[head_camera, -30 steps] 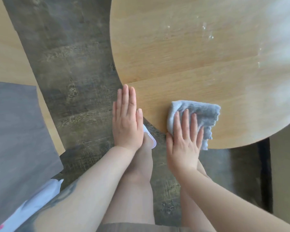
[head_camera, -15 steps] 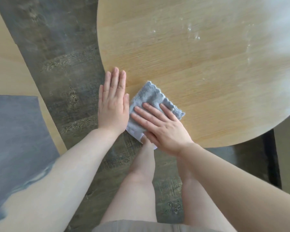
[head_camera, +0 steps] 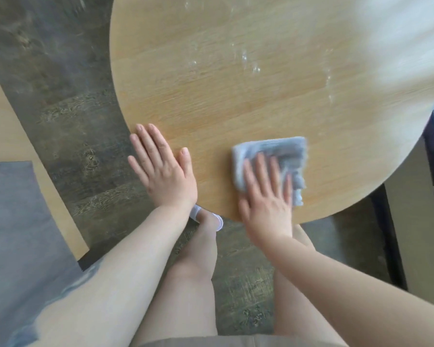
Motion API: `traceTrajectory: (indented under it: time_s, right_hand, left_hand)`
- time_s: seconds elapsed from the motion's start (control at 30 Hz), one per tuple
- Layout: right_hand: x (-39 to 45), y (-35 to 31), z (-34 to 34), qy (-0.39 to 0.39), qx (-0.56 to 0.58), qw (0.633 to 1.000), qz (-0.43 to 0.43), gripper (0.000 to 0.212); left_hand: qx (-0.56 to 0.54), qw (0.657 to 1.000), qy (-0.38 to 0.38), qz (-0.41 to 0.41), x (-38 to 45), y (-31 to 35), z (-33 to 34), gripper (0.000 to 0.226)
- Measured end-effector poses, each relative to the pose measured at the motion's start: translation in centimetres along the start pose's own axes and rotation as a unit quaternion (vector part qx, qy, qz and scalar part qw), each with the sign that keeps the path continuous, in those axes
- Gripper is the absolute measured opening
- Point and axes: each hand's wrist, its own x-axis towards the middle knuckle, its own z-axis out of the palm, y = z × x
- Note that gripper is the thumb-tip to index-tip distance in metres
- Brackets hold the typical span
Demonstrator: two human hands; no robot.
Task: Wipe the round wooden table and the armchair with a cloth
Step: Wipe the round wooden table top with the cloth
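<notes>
grey cloth (head_camera: pixel 271 156) blurred — right hand (head_camera: pixel 267 204) covers half

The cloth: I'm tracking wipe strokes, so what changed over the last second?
The right hand swept the cloth left to the left hand, then back right along the table edge. Left hand stayed flat on the table; nothing grasped or released.

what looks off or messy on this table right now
Small whitish specks and smears sit on the far part of the round wooden table, beyond the grey cloth under the right hand. They look like unwiped residue. The left hand lies flat at the table's edge. Nothing looks damaged.
</notes>
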Motion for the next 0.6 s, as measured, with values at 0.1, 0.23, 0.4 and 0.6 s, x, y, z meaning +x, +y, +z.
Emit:
traceTrajectory:
  time_s: [0.1, 0.23, 0.4, 0.6]
  right_hand:
    - [2.0, 3.0, -0.5, -0.036, -0.034, 0.949, -0.312, 0.057]
    - [1.7, 6.2, -1.4, 0.019, 0.029, 0.996, 0.086, 0.069]
    - [2.3, 7.8, -1.9, -0.047, -0.003, 0.962, -0.267, 0.063]
    - [3.0, 14.0, -3.8, 0.001, 0.007, 0.999, 0.051, 0.072]
  left_hand:
    - [0.0, 1.0, 0.01, 0.009, -2.1, 1.9, 0.6, 0.066]
    - [0.002, 1.0, -0.01, 0.017, -5.3, 4.7, 2.1, 0.066]
    - [0.001, 0.994, 0.012, -0.109, -6.1, 8.7, 2.9, 0.067]
    - [-0.03, 0.98, 0.041, -0.191, -6.3, 11.5, 3.4, 0.061]
